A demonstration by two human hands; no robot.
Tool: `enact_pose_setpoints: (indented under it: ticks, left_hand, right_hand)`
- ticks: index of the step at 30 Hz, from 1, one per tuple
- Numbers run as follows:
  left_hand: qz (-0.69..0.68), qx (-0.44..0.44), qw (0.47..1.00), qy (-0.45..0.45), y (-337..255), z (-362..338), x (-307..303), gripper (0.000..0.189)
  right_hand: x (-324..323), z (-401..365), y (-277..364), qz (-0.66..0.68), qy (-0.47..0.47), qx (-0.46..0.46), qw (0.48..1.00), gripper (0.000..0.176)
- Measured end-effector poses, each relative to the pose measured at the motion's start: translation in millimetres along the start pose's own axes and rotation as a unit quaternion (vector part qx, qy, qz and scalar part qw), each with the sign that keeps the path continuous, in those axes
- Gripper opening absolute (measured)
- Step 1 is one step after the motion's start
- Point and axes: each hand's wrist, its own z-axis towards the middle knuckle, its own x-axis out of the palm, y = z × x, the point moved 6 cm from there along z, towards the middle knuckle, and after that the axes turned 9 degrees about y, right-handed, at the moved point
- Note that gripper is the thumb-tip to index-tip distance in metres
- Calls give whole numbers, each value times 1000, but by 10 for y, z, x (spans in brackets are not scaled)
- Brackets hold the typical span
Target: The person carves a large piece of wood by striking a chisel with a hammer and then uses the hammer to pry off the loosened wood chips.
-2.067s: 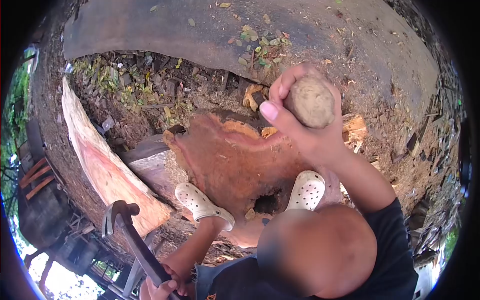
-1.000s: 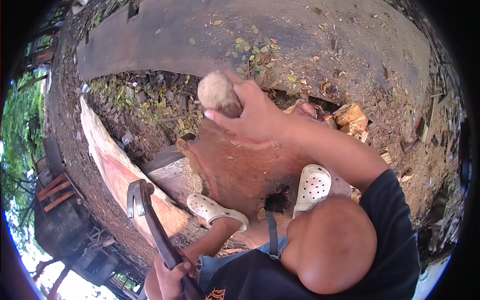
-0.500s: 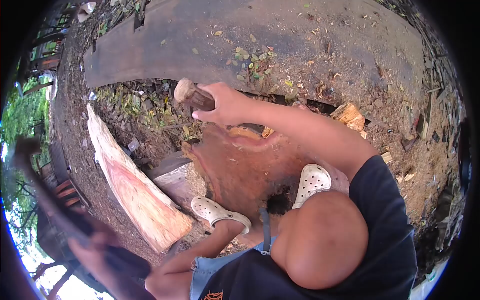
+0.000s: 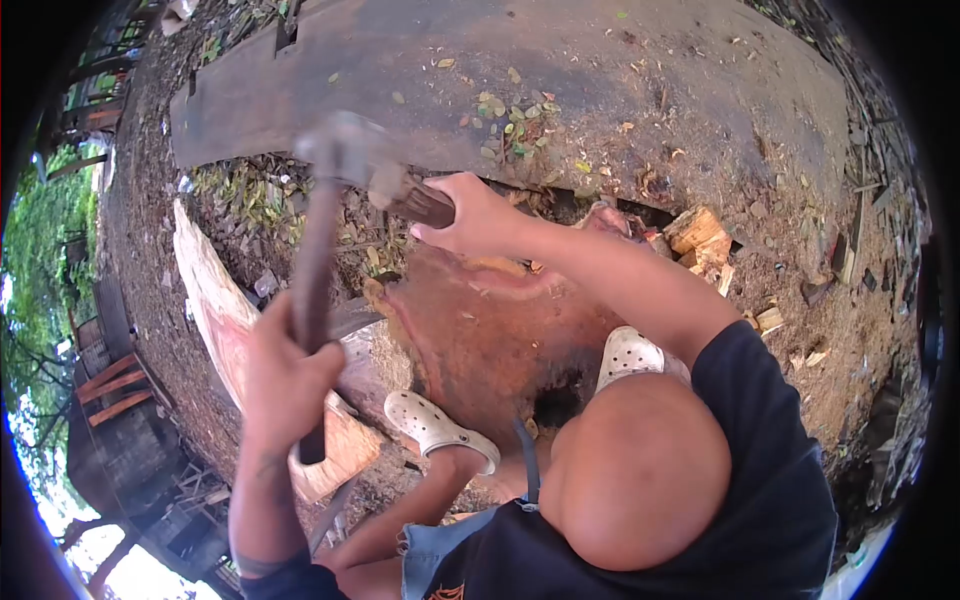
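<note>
A broad dark slab (image 4: 600,90) was seen lying across the top of the view, strewn with sawdust and a scatter of small leaves (image 4: 510,110). Below it, a reddish block (image 4: 480,330) of wood was set on the littered ground, with a dark hole (image 4: 555,400) showing near its closer edge. A pale plank (image 4: 210,290) with a pinkish face was laid slantwise to the left of the block, its lower end partly hidden behind the forearm. A hammer (image 4: 315,250) was held upright over that plank and the debris. Its long handle was gripped low down by the left hand (image 4: 290,370), whose fingers were wrapped fully around it, and its head was blurred at the top. The head was found just beside the butt of a wooden-handled tool (image 4: 415,205); whether the two were touching could not be told. That tool was clamped in the right hand (image 4: 470,215), the fingers closed around its handle, above the far edge of the reddish block. Its working end was hidden by the hand. Two white clogs (image 4: 435,425) were planted at the near side of the block, one on either side of the hole. Small light offcuts (image 4: 700,235) were piled on the ground to the right of the forearm.
</note>
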Motion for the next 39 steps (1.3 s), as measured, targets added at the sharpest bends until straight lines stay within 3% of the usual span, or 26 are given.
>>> enact_pose_setpoints:
  ticks: [1,3,4,5,6,8,10,11,12,14,16,17,18,19,20,21,22,25,26,27,29,31,32,35,37,39]
  left_hand:
    - [-13,-2,999,-31,-25,-65,-192,27]
    - [-10,-17,984,-178,-152,-308,-711,27]
    - [-47,49,961,-267,-217,-439,-988,28]
    - [-146,99,960,-218,-175,-479,-1277,29]
    - [-250,153,924,-246,-164,-559,-1515,28]
    - [-365,333,847,-197,-276,-571,-1780,19]
    - [-331,232,850,-339,-223,-510,-1436,20]
    - [-165,188,875,-416,-330,-491,-945,11]
    - [9,154,931,-330,18,-272,-410,15]
    - [107,56,982,-148,310,-95,96,22]
    - [-56,-42,997,16,124,-52,204,27]
    - [-64,-81,995,3,47,-108,-29,26]
    - [27,-10,997,-78,69,-154,-299,23]
    - [46,-1,991,-125,-53,-273,-645,23]
    - [223,-28,934,-278,-97,-463,-1093,24]
    - [18,29,967,-254,-236,-603,-1387,26]
    - [-200,200,928,-243,-98,-700,-1748,24]
    - [-196,309,877,-313,-359,-805,-2482,22]
    - [-34,263,874,-408,-268,-810,-2285,21]
    - [117,187,836,-503,-305,-785,-1953,21]
    - [214,97,888,-395,-174,-366,-738,20]
    - [24,68,990,-120,-63,-84,218,25]
    - [-81,42,996,19,-21,-97,513,28]
    - [69,-80,992,-76,-288,-367,-333,36]
    - [214,-36,916,-337,88,-641,-1253,34]
    - [25,166,922,-349,-123,-898,-1888,28]
  right_hand:
    - [-11,-6,-8,5,5,10,1000,37]
    - [-23,-8,-48,-12,-5,9,1000,44]
    - [-26,-11,-83,-20,-11,9,1000,48]
    - [6,-39,-134,-34,-17,8,999,50]
    - [27,-46,-188,-51,-23,4,998,53]
    - [26,-25,-207,-59,-24,0,998,56]
    - [23,-50,-197,-38,-20,9,999,57]
    - [22,-56,-181,-32,-24,1,999,52]
    - [0,-47,-155,-13,-13,11,1000,49]
    - [-13,-83,-71,24,13,38,999,43]
    - [-58,-80,-133,21,-1,22,1000,33]
    - [-48,-80,-197,24,-12,17,999,29]
    - [-11,-92,-192,14,-18,-11,1000,29]
    - [-69,-65,-178,-4,-32,-43,999,29]
    - [-77,-81,-164,-16,-41,-69,997,28]
    - [-11,-124,-190,-5,-25,-38,999,29]
    - [-18,-117,-182,2,-9,-13,1000,29]
    - [-71,-78,-130,0,-13,-12,1000,29]
    - [-72,-92,-131,-1,-25,-21,999,29]
    - [-43,-115,-145,5,-24,-21,999,29]
    - [-75,-116,-126,9,-31,-29,999,29]
    - [-75,-89,-274,7,-49,-15,999,31]
    - [-33,-76,-304,6,-45,-10,999,32]
    - [6,-169,-217,-12,-47,0,999,32]
    - [-68,-131,-181,-13,-87,-55,995,32]
    - [1,-133,-237,-23,-57,-22,998,32]
